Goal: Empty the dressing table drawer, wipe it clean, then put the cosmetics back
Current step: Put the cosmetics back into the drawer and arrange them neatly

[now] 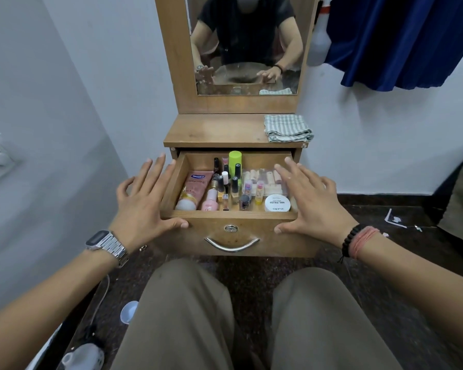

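Note:
The wooden drawer (233, 231) of the dressing table stands pulled out and full of cosmetics. Inside lie a pink tube (193, 189) at the left, several small nail polish bottles (226, 186) in the middle, a green-capped bottle (235, 159) at the back, a clear case of lipsticks (262, 180) and a white round tub (277, 203) at the right. My left hand (142, 206) is spread beside the drawer's left wall, thumb on the front edge. My right hand (313, 201) is spread over the right wall, thumb on the front. Neither hand holds anything.
A folded striped cloth (288, 128) lies on the table top (214, 132) at the right, below the mirror (246, 46). Blue fabric (401, 41) hangs at the upper right. My knees (241, 316) are close in front of the drawer, on a dark floor.

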### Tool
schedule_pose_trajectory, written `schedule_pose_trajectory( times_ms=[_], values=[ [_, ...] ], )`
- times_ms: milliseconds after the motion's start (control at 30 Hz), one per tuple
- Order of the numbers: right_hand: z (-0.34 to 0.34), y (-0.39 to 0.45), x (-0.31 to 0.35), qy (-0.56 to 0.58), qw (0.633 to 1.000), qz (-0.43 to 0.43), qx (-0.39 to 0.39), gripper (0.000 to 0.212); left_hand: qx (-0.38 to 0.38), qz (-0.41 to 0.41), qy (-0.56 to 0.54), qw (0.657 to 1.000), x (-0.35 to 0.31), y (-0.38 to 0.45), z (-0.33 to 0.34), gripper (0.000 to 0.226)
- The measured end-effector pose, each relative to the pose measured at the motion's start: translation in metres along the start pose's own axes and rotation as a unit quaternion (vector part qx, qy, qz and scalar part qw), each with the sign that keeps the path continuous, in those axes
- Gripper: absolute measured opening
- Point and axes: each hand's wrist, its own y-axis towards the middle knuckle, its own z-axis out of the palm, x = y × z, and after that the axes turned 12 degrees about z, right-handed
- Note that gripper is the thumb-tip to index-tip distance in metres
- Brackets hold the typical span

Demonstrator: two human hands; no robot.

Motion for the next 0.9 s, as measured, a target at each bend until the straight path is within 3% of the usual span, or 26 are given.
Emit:
schedule_pose_trajectory(
  times_ms=[300, 500, 667, 800, 900],
  values=[
    [0.012, 0.028, 0.002, -0.021, 0.997, 0.031, -0.066, 0.115, -0.036, 0.013, 0.051, 0.998, -0.005, 0.032, 0.011, 0.111],
    [0.029, 0.048, 0.013, -0.061, 0.991, -0.016, -0.121, 0.083, -0.063, 0.144, 0.052, 0.986, -0.017, 0.052, 0.036, 0.075],
    [0.054, 0.049, 0.016, -0.109, 0.976, -0.100, -0.162, 0.072, -0.033, 0.143, 0.055, 0.988, -0.024, 0.050, 0.066, 0.082],
    [0.084, 0.042, 0.013, -0.128, 0.977, -0.062, -0.160, 0.075, -0.016, 0.096, 0.037, 0.995, -0.030, 0.045, 0.082, 0.094],
    [0.095, 0.045, 0.013, -0.123, 0.981, -0.033, -0.144, 0.089, -0.011, 0.068, 0.036, 0.997, -0.034, 0.047, 0.091, 0.101]
  ],
)
